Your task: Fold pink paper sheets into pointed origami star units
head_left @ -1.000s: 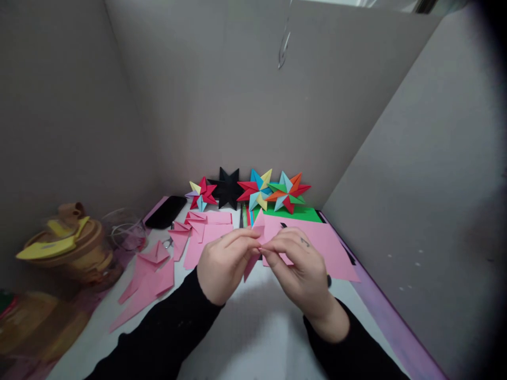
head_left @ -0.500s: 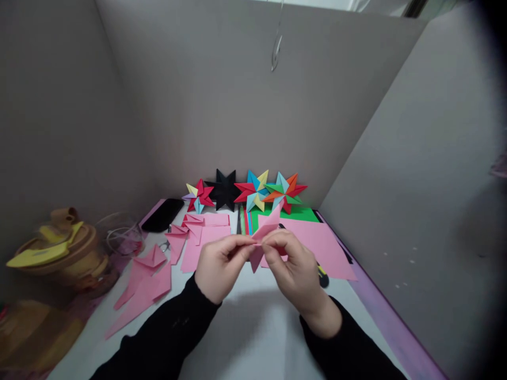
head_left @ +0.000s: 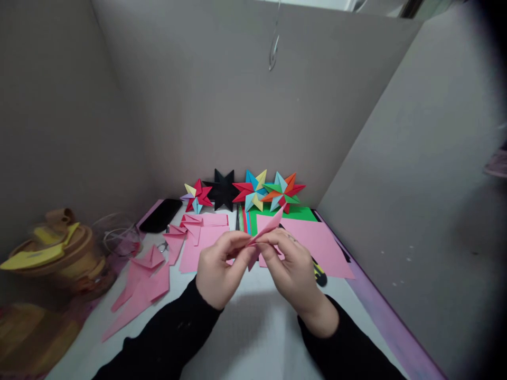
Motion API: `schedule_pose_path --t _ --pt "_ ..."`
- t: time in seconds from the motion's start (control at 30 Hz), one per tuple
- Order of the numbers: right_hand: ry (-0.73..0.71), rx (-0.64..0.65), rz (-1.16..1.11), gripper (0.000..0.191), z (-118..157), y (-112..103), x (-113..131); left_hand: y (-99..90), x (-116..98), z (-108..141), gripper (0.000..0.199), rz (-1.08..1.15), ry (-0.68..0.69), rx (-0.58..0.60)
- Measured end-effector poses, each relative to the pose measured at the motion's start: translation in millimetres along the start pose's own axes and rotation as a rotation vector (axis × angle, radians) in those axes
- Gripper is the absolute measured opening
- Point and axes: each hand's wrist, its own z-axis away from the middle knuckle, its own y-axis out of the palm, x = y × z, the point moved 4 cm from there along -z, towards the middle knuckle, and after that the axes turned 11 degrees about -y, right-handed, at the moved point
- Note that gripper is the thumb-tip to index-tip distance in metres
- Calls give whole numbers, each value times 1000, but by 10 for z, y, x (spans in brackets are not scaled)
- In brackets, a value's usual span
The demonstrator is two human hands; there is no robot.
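A folded pink paper piece (head_left: 270,226) is held up over the table between both hands, its pointed tip toward the upper right. My left hand (head_left: 222,269) pinches its left edge between thumb and fingers. My right hand (head_left: 291,269) pinches it from the other side, with the fingertips of both hands nearly meeting. The fingers cover the lower middle of the paper. To the left lie folded pink paper units (head_left: 144,285), several of them overlapping. Behind my left hand are flat pink sheets (head_left: 209,237).
Several folded paper stars (head_left: 255,191) lean against the back wall. A black phone (head_left: 161,215) lies at the back left. Pink sheets (head_left: 325,248) rest over green paper (head_left: 304,213) at right, beside a black-and-yellow tool (head_left: 320,277). Stacked brown pots (head_left: 67,243) stand far left.
The pink paper has turned and looks narrower, with its lower point now more hidden by the fingers. Both hands stay pinched on it. The view has shifted slightly.
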Motion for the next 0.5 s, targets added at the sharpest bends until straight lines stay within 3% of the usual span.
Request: schedule_pose_path --t 0.3,0.37,0.43,0.5 --pt "158 -155 83 5 30 -44 -111 22 106 -2 8 158 -233 0" --pt "243 -233 39 36 39 -61 -191 8 139 -16 9 190 -284 4" --pt "385 -246 -165 66 49 -28 -279 1 171 -31 12 243 -332 30" --pt "526 -193 -439 77 56 47 -320 4 199 -48 15 287 -374 68"
